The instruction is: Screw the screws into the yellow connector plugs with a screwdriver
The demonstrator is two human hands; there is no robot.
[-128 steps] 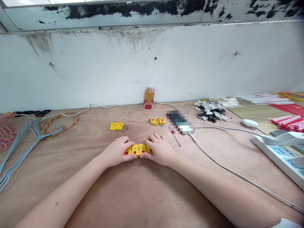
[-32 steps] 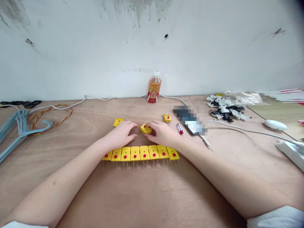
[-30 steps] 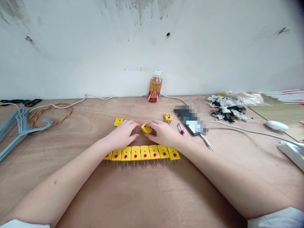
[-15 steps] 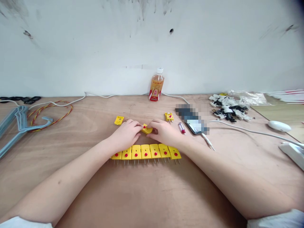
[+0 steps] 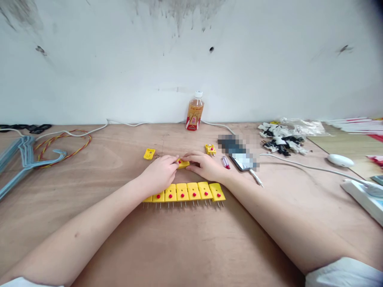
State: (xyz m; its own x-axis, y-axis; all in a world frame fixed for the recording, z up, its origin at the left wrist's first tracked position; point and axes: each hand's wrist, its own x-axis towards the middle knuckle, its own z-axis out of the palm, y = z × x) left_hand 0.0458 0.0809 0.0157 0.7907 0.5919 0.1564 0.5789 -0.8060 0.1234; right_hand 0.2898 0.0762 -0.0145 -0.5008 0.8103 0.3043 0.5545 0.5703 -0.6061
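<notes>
Lowering a connector (image 5: pixel 182 163), left hand (image 5: pixel 160 174) meets right hand (image 5: pixel 205 167).

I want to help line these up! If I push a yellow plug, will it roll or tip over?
It probably won't roll, because the yellow plug looks flat and squared-off, lying on the wooden table. Its hard-looking plastic seems stiff, not floppy. The thin metal pins sticking out look likeliest to snag or bend, so push gently.
</notes>
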